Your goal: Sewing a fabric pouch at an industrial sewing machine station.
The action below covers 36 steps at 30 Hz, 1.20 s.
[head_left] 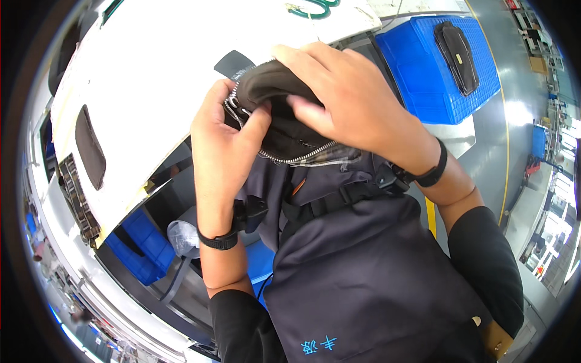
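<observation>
A dark zippered pouch is held up in front of my chest, its mouth spread wide so that the black lining shows. A silver-toothed zipper runs round the opening, and a strip of patterned cloth is visible along the near edge. My left hand grips the left rim beside the zipper end, its thumb reaching into the mouth. Over the far and right rim curls my right hand, fingers outside and thumb inside. A flat dark grey piece lies just beyond the pouch; whether it is attached cannot be told.
On the white worktable are a dark curved piece and green looped handles. A camouflage-patterned piece sits at its left edge. A blue crate at right carries a black pouch. A blue bin stands below the table.
</observation>
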Available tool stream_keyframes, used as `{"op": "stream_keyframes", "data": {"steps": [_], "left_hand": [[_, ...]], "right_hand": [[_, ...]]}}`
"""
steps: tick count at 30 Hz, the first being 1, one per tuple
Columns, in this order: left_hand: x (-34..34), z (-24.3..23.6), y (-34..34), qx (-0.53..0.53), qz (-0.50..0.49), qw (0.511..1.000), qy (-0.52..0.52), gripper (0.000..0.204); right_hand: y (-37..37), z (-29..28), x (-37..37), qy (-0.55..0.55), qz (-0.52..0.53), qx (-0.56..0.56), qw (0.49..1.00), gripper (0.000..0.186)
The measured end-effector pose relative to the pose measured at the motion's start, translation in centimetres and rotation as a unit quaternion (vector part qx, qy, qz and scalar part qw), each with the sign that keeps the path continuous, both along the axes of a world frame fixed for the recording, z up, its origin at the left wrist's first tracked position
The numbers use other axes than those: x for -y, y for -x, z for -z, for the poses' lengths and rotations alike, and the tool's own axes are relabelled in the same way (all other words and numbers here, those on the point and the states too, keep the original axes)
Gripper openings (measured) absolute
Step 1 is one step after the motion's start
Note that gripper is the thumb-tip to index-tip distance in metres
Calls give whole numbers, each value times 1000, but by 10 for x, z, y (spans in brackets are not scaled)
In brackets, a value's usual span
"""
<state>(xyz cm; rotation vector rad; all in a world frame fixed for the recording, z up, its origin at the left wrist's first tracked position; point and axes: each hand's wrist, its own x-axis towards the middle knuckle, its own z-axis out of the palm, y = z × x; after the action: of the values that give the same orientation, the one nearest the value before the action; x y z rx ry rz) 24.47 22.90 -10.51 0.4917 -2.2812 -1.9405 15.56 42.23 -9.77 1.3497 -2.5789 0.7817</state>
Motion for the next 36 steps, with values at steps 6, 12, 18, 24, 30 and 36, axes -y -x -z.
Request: {"op": "stream_keyframes", "data": {"steps": [6, 12, 18, 24, 30, 36], "left_hand": [[35, 3, -6, 183, 219, 932, -224, 39], [33, 23, -16, 200, 164, 912, -318, 54], [39, 42, -16, 154, 212, 885, -385, 52], [36, 31, -11, 171, 212, 880, -389, 48], [27, 30, -10, 158, 182, 896, -373, 38], [7, 22, -5, 142, 26, 922, -360, 36]], "right_hand": [[24, 4, -13, -31, -61, 244, 967, 41], [22, -7, -14, -71, -60, 324, 941, 41], [25, -12, -13, -76, -63, 355, 930, 40], [25, -14, -14, -86, -58, 339, 935, 41], [23, -8, -15, -70, -65, 327, 940, 38], [18, -12, -12, -52, -33, 357, 932, 38]]}}
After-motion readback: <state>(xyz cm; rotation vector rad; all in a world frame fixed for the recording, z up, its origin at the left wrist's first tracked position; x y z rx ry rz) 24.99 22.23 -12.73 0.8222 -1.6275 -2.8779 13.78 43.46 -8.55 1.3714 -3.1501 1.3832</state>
